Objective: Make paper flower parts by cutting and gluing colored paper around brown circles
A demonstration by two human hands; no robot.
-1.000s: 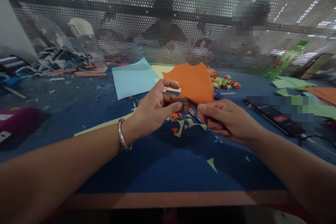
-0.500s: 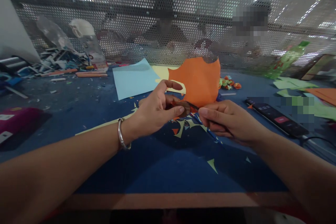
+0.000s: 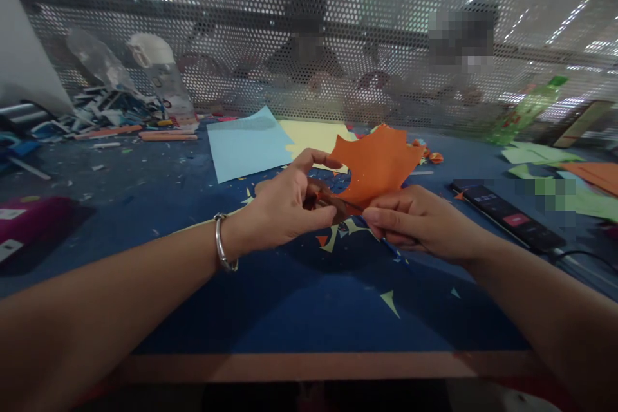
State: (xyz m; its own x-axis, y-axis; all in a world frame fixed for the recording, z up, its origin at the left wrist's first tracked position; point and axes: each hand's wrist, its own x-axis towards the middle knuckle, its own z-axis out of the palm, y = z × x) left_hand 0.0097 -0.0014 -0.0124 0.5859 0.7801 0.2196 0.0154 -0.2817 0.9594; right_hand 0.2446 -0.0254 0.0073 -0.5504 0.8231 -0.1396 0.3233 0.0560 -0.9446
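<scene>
My left hand (image 3: 290,199), a silver bangle at its wrist, is curled with the index finger raised. Its shaded lower fingers close around a small orange piece of paper (image 3: 317,194), mostly hidden. In my right hand (image 3: 410,219) a thin dark tool (image 3: 351,205) is pinched, its tip reaching to the left fingers; its kind cannot be made out. Just behind both hands is an orange paper sheet (image 3: 381,164) with curved cut-outs along its edges. Pale yellow and orange scraps (image 3: 331,241) lie on the blue tabletop beneath the hands.
Blue paper (image 3: 248,145) and yellow paper (image 3: 316,138) lie farther back. A phone (image 3: 506,215) with a cable is at right, near green paper and a green bottle (image 3: 531,109). Leftward are a magenta case (image 3: 33,225), a clear bottle (image 3: 167,84) and piled scraps. A perforated screen stands behind.
The orange sheet has shifted right and tipped lower, uncovering more yellow paper. My left thumb and fingers have parted slightly, and the dark tool now points at a flatter angle.
</scene>
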